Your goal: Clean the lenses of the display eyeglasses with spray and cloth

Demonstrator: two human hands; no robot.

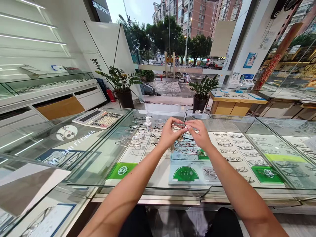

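Both of my hands meet above the glass display counter (138,184), at the middle of the view. My left hand (170,133) and my right hand (200,132) each pinch a pair of thin black-framed glasses (185,124) held between them. One dark temple arm of the glasses sticks up at about (184,116). The fingers of both hands are closed on the frame. A small white spray bottle (149,124) stands on the glass just left of my left hand. Rows of spectacle frames (229,153) lie on trays under the glass below my hands.
A calculator (98,118) lies on the counter at the left. Green brand signs (185,173) sit inside the case. Two potted plants (123,84) (201,92) stand by the glass shopfront. More display cases (237,96) line the right side, and shelving with drawers runs along the left wall.
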